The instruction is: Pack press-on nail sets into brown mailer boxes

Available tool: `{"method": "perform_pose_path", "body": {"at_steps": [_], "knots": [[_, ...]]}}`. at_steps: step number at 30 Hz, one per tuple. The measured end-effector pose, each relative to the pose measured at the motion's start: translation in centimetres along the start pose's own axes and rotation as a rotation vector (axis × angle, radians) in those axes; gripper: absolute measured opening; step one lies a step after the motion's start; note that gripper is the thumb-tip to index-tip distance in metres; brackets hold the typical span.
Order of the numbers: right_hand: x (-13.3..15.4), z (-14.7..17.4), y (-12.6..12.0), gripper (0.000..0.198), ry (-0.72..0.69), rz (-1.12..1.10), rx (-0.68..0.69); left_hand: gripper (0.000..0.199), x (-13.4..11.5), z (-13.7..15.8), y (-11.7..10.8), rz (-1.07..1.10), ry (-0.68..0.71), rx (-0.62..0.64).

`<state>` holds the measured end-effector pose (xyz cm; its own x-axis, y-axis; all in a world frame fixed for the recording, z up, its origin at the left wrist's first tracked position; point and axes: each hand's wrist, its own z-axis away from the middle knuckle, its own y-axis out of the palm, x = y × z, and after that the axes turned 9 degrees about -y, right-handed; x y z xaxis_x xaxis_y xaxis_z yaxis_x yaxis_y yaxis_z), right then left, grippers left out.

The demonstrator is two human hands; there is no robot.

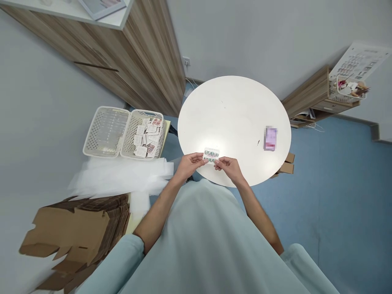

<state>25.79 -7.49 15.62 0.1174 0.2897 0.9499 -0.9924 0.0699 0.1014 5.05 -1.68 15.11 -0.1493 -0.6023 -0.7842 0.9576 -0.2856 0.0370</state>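
Clearly held between both hands: one small card [211, 154] with two rows of dark round pieces, too small for any print to be read. Left hand [190, 163] pinched on the card's left edge, right hand [228, 166] pinched on its right edge, fingertips closed on it. Card kept just above the near rim of the round white surface [232, 118].

Lay toward the right side of that surface, well apart from the hands: one purple packet [270, 138], its face blurred, no writing legible.

Stood to the left, beside the surface: two white mesh baskets side by side. Left basket [105, 130] filled with clear, flat packs, count not to be told. Right basket [146, 134] filled with a loose pile of small white cards, some with red marks, too many and too small to count or read.

Spread below the baskets: a heap of clear plastic bags [122, 175]. Stacked at the lower left: flat brown cardboard boxes [82, 232], unfolded.

Seen at the far right on a wooden shelf [309, 96]: one more white basket [349, 87] with mixed small things, and a printed sheet [358, 61] on the wall, its lettering unreadable.
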Motion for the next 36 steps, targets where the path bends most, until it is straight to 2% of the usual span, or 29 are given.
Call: {"method": "perform_pose_path", "body": {"at_steps": [10,15,19,25,30,36], "knots": [[0.4,-1.1,-1.2,0.047,-0.101,0.152,-0.014,0.057,0.7,0.2,-0.2,-0.101,0.043,0.104],[0.5,-1.3,-1.1,0.046,-0.124,0.194,-0.017,0.064,1.3,0.4,-0.6,-0.158,0.044,0.034],[0.6,-1.1,-1.1,0.043,-0.142,0.181,-0.031,0.068,1.0,0.8,-0.7,-0.136,0.026,0.03],[1.4,0.1,-1.1,0.04,-0.144,0.083,0.001,0.061,0.1,1.4,0.1,-0.053,0.007,-0.007],[1.8,1.5,-1.2,0.039,-0.214,0.122,0.053,0.054,-0.6,1.1,0.3,-0.004,0.046,-0.029],[1.3,2.5,-1.0,0.033,-0.249,0.207,-0.019,0.054,-1.6,1.2,0.3,0.014,0.084,0.003]]}}
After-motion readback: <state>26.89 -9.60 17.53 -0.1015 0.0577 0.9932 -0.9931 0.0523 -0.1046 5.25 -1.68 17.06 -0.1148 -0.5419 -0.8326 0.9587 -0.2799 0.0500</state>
